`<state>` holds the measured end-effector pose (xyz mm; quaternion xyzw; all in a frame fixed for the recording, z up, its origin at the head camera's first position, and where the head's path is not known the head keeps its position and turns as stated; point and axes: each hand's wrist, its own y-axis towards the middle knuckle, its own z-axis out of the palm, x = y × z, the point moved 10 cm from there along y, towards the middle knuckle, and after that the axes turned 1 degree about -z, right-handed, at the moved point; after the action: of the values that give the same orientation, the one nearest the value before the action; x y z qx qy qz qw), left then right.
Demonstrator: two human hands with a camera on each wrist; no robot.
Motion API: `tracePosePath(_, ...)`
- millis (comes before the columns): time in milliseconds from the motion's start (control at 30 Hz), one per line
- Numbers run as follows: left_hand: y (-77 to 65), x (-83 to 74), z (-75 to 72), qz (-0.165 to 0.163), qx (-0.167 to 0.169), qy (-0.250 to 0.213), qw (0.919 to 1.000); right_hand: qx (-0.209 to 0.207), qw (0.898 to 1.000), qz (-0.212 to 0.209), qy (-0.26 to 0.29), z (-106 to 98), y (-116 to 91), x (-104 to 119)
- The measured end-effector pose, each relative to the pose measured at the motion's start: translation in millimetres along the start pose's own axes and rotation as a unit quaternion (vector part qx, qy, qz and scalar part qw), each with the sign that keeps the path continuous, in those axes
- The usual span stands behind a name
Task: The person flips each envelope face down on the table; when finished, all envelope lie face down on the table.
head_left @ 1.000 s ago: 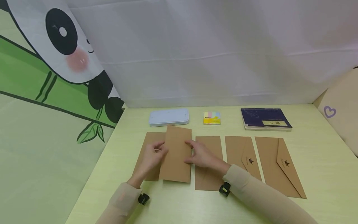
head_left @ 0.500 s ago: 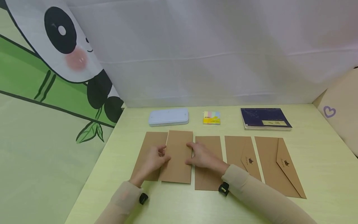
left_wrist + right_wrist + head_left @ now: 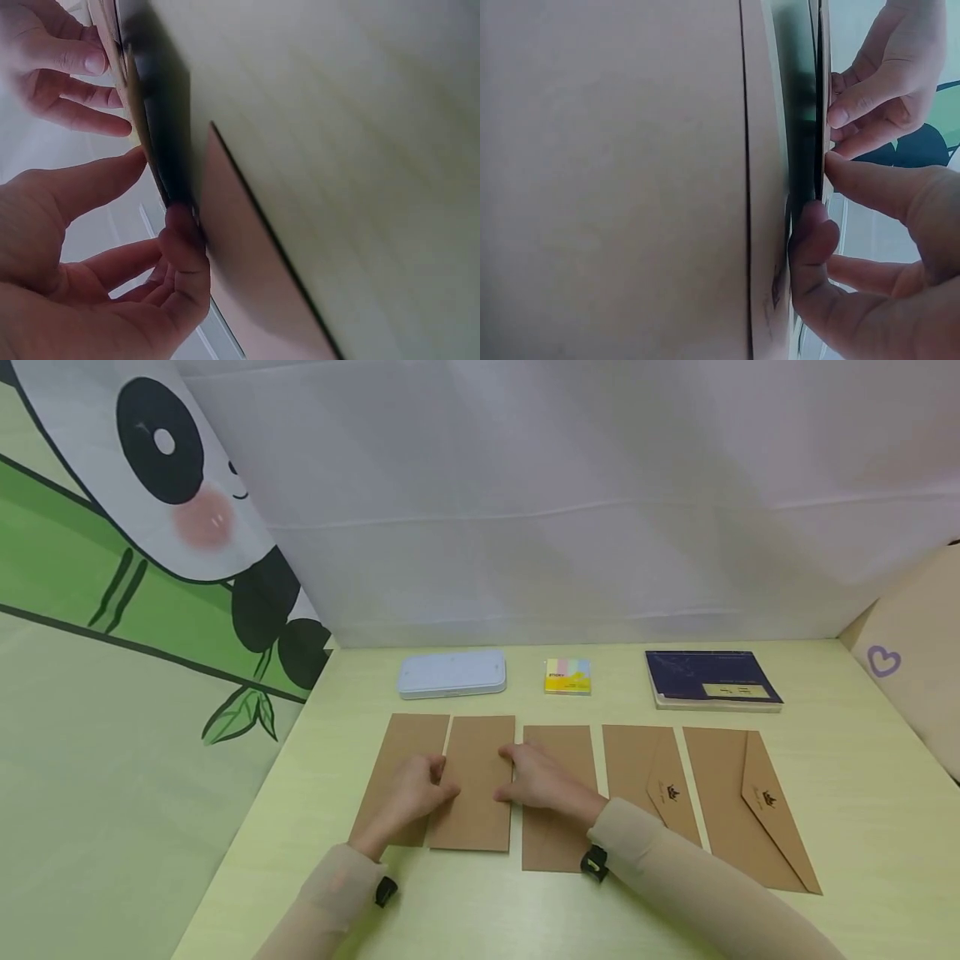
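Fingers (image 3: 449, 790) of your left hand (image 3: 407, 793) and right hand (image 3: 543, 778), slightly parted, are pinching opposite edges of a plain brown envelope (image 3: 480, 760), presumably for holding it square between neighbouring envelopes (image 3: 555, 839) on the tabletop (image 3: 480, 910). Beyond, a pale case (image 3: 452, 674), sticky notes (image 3: 567, 677) and notebook (image 3: 714, 679) are lying, likely set back for working space.

Looks forward and down from the head, farthest back, over the table (image 3: 465, 902) to the white cloth (image 3: 570, 502) across the top. Looks sideways-on and very close from the left wrist, past the left hand (image 3: 82, 315) at lower left to the right hand (image 3: 52, 56) at upper left. Looks just as near from the right wrist, past the right hand at lower right to the left at upper right, sharing with the left-wrist view the edge-on brown envelope (image 3: 474, 777) between both hands.
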<state>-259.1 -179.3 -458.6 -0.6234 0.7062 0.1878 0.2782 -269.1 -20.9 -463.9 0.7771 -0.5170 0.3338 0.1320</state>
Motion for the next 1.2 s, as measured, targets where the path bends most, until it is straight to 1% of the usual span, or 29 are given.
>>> tracePosePath(267, 1.3, -5.7, 2.1, 0.004, -0.001, 0.030, 0.9995, -0.004, 1.000, 0.005, -0.019, -0.4, 1.3, 1.1)
tracePosePath(400, 1.4, -7.1, 3.3, 0.011, -0.010, 0.053, 0.9985, 0.003, 0.999, 0.019, -0.026, 2.4, 3.0, 0.1)
tracePosePath(567, 1.6, -7.8, 3.6, 0.017, -0.024, 0.076, 0.9967, 0.010, 0.999, 0.039, -0.021, 4.6, 3.6, -1.3)
tracePosePath(667, 2.3, -8.0, 3.5, 0.015, -0.028, 0.089, 0.9955, 0.007, 0.999, 0.036, -0.026, 4.4, 4.2, -0.4)
tracePosePath(800, 2.3, -9.1, 3.2, 0.011, -0.029, 0.096, 0.9949, 0.004, 0.999, 0.032, -0.033, 4.2, 4.8, 0.7)
tracePosePath(1200, 1.4, -9.8, 3.7, 0.003, -0.033, 0.108, 0.9937, 0.001, 0.998, 0.041, -0.040, 3.8, 6.1, -0.3)
